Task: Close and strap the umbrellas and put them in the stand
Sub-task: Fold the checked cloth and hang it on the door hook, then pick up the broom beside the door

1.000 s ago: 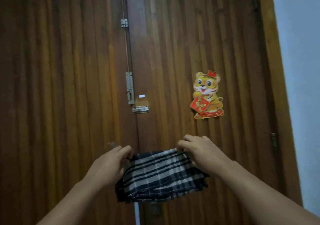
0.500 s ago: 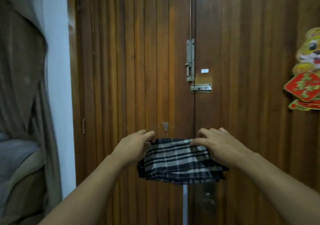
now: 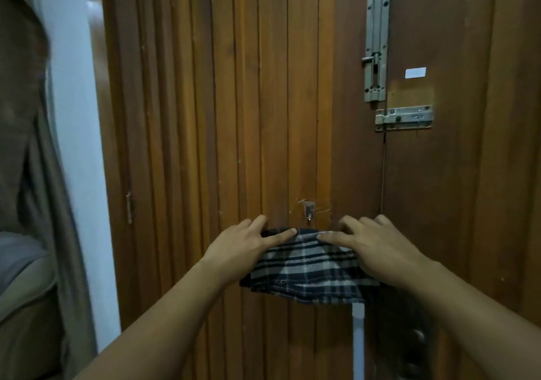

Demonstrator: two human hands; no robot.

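Observation:
A black-and-white plaid umbrella point(image 3: 307, 274), its fabric bunched, hangs in front of the wooden door point(image 3: 222, 116). A white shaft point(image 3: 358, 338) points down from under the fabric. My left hand point(image 3: 248, 245) grips the upper left edge, thumb across the front and fingers behind. My right hand point(image 3: 374, 248) grips the upper right edge the same way. The top edge is just below a small metal hook point(image 3: 308, 212) on the door. No stand is in view.
Two metal bolts, one upright point(image 3: 376, 46) and one level point(image 3: 404, 117), are fixed to the door at upper right. A dark door handle point(image 3: 415, 341) sits low right. A white wall strip point(image 3: 76, 145) and a brown curtain point(image 3: 26, 145) are at left.
The view has swung left, from the tiger sticker side to the left door leaf. Both hands have carried the umbrella leftward, up to just under the small hook.

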